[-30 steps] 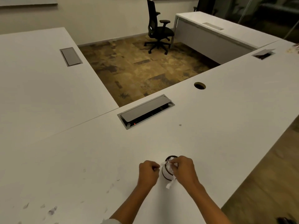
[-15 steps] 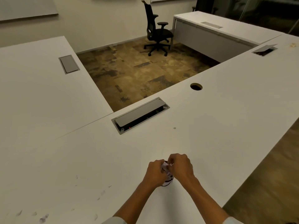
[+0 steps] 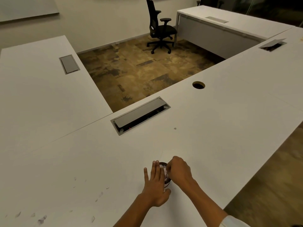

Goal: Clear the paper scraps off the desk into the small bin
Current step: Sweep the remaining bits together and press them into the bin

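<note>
Hands meet at the bin point(image 3: 166, 177) near the desk point(image 3: 213, 136) edge: the left hand point(image 3: 155, 182) flat and open against its side, the right hand point(image 3: 179, 171) pinched over paper point(image 3: 164, 169) inside. Press gently; scraps point(image 3: 41, 219) remain far left.

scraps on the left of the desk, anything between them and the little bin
Nothing visible does. The loose paper scraps lie on bare desk to the left of the small bin. Only the left hand, flat against the bin's left side, sits on that line; the right hand is over the rim.
</note>
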`<state>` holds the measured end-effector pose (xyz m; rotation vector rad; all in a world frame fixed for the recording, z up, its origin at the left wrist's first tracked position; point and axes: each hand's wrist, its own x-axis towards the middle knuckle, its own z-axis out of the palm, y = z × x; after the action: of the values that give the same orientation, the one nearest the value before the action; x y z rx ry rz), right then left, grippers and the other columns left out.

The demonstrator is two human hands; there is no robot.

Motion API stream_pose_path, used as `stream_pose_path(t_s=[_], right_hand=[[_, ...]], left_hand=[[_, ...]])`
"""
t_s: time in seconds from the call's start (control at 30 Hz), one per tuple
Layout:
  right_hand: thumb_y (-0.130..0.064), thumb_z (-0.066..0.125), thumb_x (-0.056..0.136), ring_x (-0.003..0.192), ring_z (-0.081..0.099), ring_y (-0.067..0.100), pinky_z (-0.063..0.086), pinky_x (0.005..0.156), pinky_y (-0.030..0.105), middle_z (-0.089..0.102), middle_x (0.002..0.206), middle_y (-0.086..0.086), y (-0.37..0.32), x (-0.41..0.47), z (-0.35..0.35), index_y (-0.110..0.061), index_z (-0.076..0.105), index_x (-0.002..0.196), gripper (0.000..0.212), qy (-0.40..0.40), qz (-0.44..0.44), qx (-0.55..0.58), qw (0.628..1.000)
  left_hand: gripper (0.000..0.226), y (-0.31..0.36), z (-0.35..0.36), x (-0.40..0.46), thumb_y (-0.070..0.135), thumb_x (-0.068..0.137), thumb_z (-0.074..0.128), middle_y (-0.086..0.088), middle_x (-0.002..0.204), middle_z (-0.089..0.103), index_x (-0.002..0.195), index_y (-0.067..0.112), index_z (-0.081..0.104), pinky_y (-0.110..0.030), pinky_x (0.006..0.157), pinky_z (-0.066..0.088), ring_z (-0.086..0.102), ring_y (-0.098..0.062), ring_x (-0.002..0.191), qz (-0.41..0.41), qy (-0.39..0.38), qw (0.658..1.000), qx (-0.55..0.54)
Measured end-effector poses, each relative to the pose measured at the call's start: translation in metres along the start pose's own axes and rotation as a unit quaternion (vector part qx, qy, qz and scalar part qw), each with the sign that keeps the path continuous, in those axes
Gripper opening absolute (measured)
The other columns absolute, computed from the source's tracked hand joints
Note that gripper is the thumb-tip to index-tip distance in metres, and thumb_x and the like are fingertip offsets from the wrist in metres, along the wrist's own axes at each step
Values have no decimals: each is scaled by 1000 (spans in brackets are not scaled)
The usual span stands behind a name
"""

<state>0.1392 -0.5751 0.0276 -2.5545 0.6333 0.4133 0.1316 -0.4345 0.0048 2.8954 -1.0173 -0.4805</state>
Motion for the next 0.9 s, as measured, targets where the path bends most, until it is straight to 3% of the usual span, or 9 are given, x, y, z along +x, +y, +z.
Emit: stream_pose_path(t_s=[0.07,0.1,0.17,0.27,0.37,0.5,0.67,0.77,0.9], right_hand=[[-23,72,80,69,61,13,51,61,21,61,77,-5,6,2,-5,-19,75,82,5,19,-34,-4,999],[-25,75,76,68,59,11,46,56,19,58,73,-9,9,5,-10,-22,74,77,3,22,-52,14,998],[-27,82,67,64,56,8,39,52,14,55,65,-15,19,19,-25,-25,73,70,10,15,-66,83,994],[-26,85,65,64,61,6,43,56,12,64,71,-9,30,55,-52,-24,73,77,17,16,-30,195,980],[-17,80,71,80,66,16,53,76,22,72,91,2,35,99,-66,-16,73,94,24,55,2,228,972],[-8,70,81,112,61,27,45,100,31,63,126,13,35,152,-71,-4,63,119,39,61,-23,142,988],[-10,52,95,144,25,30,24,118,37,24,158,12,23,196,-58,-9,32,147,56,-17,-66,-22,997],[-6,47,96,143,22,32,36,112,44,15,160,8,23,205,-44,-13,25,150,59,-53,-80,-151,984],[7,50,89,123,42,27,51,91,36,48,133,11,38,191,-22,-5,50,126,39,20,-106,-223,969]], left_hand=[[92,-3,2,5,55,87,35,-14,148,-41,147,6,-14,-57,103,-24,-53,-23,126,31,-15,999,-25],[90,-5,0,7,54,89,35,-11,147,-45,146,10,-20,-57,102,-31,-54,-21,124,39,-62,995,-66],[92,-8,-7,11,52,88,38,-11,150,-40,146,12,-21,-57,107,-27,-46,-26,131,39,-83,990,-107],[95,-12,-19,11,51,88,44,-7,150,-39,146,13,-22,-54,114,-20,-38,-26,137,34,-66,984,-165],[97,-20,-23,9,52,90,46,-3,151,-38,145,15,-24,-48,116,-19,-38,-20,138,20,-46,978,-204],[101,-30,-24,4,53,85,51,1,152,-36,145,21,-24,-44,119,-15,-35,-16,140,5,-37,970,-242],[103,-49,-19,1,55,80,52,6,153,-34,145,27,-24,-41,121,-8,-30,-12,142,-17,-35,965,-261],[104,-61,-16,0,54,80,52,5,154,-31,144,26,-24,-39,122,-5,-26,-13,143,-27,-33,964,-262],[102,-73,-11,-1,52,81,56,4,158,-22,147,27,-17,-38,120,1,-17,-16,146,-46,-37,959,-276]])
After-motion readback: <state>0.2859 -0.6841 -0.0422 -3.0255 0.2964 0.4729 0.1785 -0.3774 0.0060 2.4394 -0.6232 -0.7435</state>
